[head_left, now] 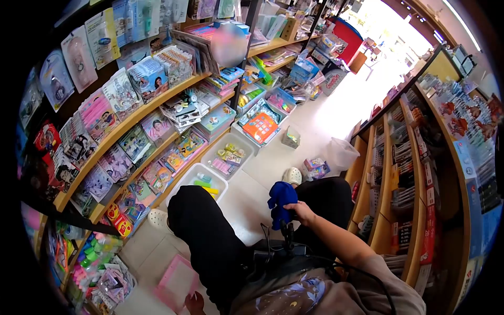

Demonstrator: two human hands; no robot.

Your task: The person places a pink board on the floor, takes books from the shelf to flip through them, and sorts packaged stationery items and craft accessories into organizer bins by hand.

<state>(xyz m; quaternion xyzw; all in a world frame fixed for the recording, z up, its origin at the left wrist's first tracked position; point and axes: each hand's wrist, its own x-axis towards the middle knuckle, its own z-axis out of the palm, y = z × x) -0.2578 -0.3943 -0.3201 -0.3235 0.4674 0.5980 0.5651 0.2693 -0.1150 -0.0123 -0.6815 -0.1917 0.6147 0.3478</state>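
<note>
The red lettering (pixel 333 80) on a grey box (pixel 334 77) is unreadable.

Interior of a shop, apparently for stationery: packaged goods (pixel 80 58) hang above wooden shelves (pixel 140 112) of booklets (pixel 136 143); plastic bins (pixel 223 140) of small wares (pixel 231 156) line the aisle floor (pixel 266 164), opposite further stocked shelving (pixel 387 173).

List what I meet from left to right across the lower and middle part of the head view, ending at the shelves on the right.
Pink-edged plastic piece → left hand → blue bundle → right hand → translucent container → wooden shelves.
</note>
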